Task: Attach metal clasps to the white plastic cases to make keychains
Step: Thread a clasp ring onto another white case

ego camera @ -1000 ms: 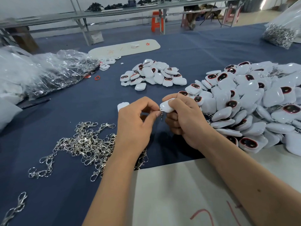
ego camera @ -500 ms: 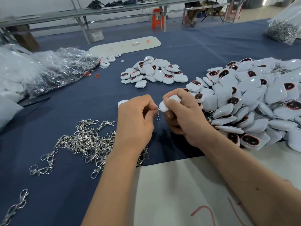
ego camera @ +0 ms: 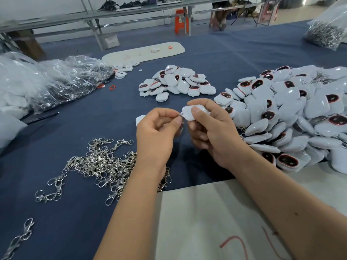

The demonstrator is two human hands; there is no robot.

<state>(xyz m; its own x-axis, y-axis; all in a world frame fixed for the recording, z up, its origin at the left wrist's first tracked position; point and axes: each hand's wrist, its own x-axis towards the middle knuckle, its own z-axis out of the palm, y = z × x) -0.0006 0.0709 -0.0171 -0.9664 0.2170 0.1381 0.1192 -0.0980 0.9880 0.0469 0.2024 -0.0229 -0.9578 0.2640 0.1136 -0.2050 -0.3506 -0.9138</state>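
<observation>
My right hand (ego camera: 214,132) holds a white plastic case (ego camera: 189,114) between thumb and fingers above the blue table. My left hand (ego camera: 157,132) pinches a small metal clasp ring (ego camera: 179,115) against the case's left edge; most of the clasp is hidden behind my fingers. A tangle of loose silver clasps (ego camera: 101,164) lies to the left of my left wrist. A large heap of white cases (ego camera: 293,117) with dark red-rimmed windows fills the right side. A smaller pile of cases (ego camera: 178,82) sits farther back in the middle.
Crumpled clear plastic bags (ego camera: 56,79) lie at the left. A bag of metal parts (ego camera: 326,32) stands at the far right. A white sheet (ego camera: 206,222) with red marks covers the near table edge. One white case (ego camera: 139,119) lies behind my left hand. A white oblong board (ego camera: 144,53) lies at the back.
Both hands have lifted slightly and the case has turned in my right hand. The clasp that dangled between the hands is now pinched at the case's edge.
</observation>
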